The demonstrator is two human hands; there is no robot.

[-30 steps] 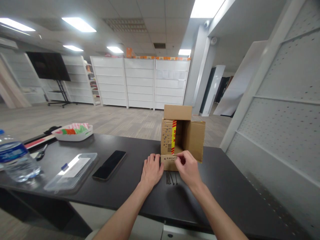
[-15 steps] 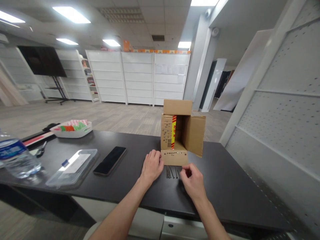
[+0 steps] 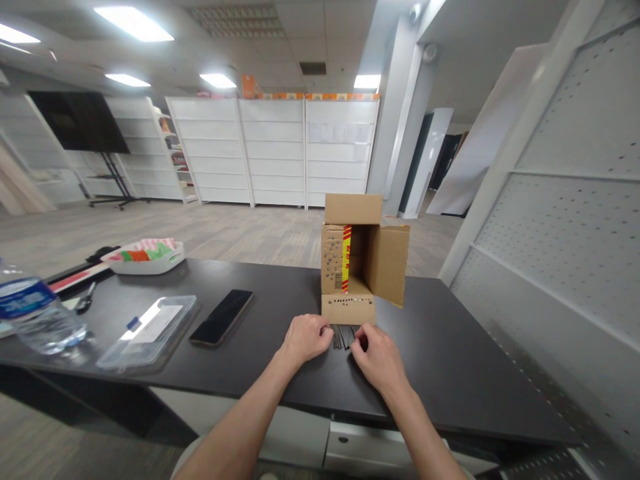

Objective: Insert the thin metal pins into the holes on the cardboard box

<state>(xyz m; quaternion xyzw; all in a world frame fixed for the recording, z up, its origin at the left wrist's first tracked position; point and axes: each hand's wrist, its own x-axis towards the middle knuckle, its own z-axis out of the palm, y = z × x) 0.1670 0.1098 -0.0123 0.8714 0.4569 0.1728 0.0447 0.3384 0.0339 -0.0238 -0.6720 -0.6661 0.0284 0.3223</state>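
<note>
In front of the box [image 3: 370, 259], nails [image 3: 338, 337] point lengthwise toward it; right hand [image 3: 379, 355], fingers together, touches their right end; left hand [image 3: 307, 337] curls beside their left; grips unclear.

I see a small row of nails [image 3: 339, 337] on the dark table [image 3: 280, 293], the left hand [image 3: 307, 336] curled at one end and the right hand's [image 3: 377, 355] fingertips pinched at the other; I can't tell whether they grip one. Just beyond, an open cardboard box [image 3: 332, 263] faces me. Leftward I make out a phone [image 3: 222, 318], a clear plastic case [image 3: 150, 332], a white basket [image 3: 155, 265] and a water bottle [image 3: 37, 310].
</note>
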